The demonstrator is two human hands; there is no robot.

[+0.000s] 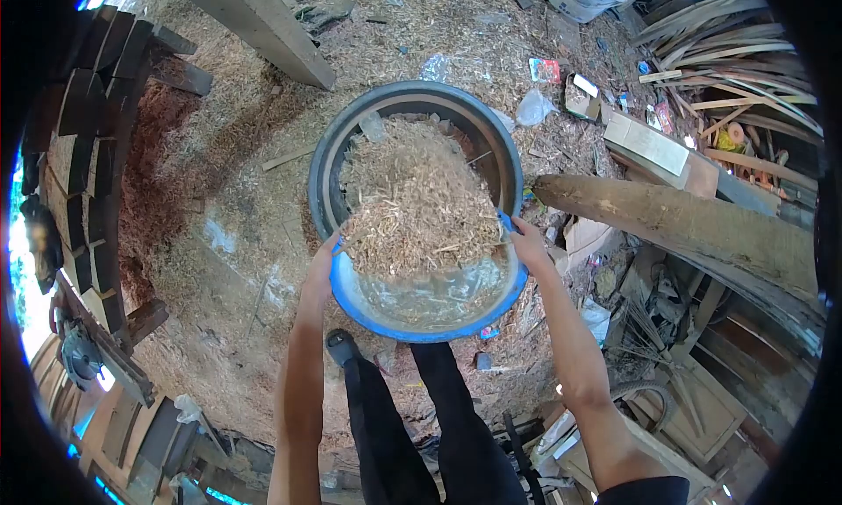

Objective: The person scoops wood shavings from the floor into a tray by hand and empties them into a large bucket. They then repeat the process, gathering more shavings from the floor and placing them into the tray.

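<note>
- Wood shavings [419,209] heaped in a round blue plastic basin [430,316], tipped away over a large dark round tub [405,102].
- Left hand [323,261] and right hand [529,242] clamp opposite rims, equally near.
- Sawdust-strewn ground [228,268] lies around.

Blue basin [412,330]: round, shallow, pale inside, tilted away from the person over a larger bin. Wood shavings [417,211]: tan, loose, heaped at the basin's far edge and spilling into the grey bin [326,159], round, on the ground.
</note>
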